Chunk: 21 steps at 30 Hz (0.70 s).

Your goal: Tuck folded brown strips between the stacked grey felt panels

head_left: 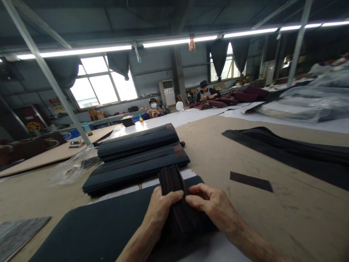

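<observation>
My left hand [162, 205] is wrapped round a thick bundle of dark brown fabric strips [180, 214], its thumb lying across the top. At the bundle's right side, my right hand [208, 198] pinches the edge of an outer strip between thumb and fingers. Beneath the bundle lies a dark teal fabric panel [95, 222]. Just beyond are two stacks of folded dark teal panels, a nearer stack [136, 169] and a farther stack [139, 142], each with brown strips on top. One loose dark strip [251, 181] rests on the table to the right.
Black fabric sheets [289, 153] lie on the brown table [286, 225] at right. A clear plastic bag [75, 167] and a metal post [51, 80] stand at left. Two people sit across the white table [166, 122], one near maroon fabric pieces [248, 94].
</observation>
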{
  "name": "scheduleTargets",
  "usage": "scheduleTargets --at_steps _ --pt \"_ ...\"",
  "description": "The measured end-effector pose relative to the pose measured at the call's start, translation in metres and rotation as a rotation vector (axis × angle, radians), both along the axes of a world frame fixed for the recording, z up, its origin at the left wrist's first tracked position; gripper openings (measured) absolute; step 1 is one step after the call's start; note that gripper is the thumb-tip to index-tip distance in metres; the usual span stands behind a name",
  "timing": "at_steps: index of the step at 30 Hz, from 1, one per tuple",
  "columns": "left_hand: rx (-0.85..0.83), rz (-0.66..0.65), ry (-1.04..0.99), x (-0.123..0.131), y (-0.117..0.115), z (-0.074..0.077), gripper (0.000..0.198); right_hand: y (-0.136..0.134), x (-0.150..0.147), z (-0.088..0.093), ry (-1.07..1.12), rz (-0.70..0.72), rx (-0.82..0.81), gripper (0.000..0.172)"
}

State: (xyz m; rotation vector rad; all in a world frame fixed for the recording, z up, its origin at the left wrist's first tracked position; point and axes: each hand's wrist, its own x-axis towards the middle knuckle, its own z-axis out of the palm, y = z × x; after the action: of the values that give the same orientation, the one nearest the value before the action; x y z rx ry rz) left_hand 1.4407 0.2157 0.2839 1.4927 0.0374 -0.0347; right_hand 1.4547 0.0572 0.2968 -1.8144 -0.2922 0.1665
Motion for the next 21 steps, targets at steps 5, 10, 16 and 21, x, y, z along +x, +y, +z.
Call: scheduleTargets --at_steps 5,10,16,21 --pt "0.000 -0.020 -0.004 -0.0017 -0.0007 0.0016 0.028 0.0014 0.0026 -0.0049 -0.020 -0.004 0.031 0.029" --pt "-0.006 0.002 -0.017 0.0000 -0.0002 0.0002 0.029 0.0006 0.0046 -0.0096 -0.010 0.006 0.037 0.031" --pt "0.026 0.014 -0.007 0.0001 -0.0010 0.0020 0.029 0.0008 0.0040 -0.0084 0.004 0.008 0.059 0.030" --pt "-0.022 -0.018 0.015 -0.0025 -0.0026 0.0065 0.027 0.0016 0.0032 -0.0088 -0.102 -0.016 0.062 0.054"
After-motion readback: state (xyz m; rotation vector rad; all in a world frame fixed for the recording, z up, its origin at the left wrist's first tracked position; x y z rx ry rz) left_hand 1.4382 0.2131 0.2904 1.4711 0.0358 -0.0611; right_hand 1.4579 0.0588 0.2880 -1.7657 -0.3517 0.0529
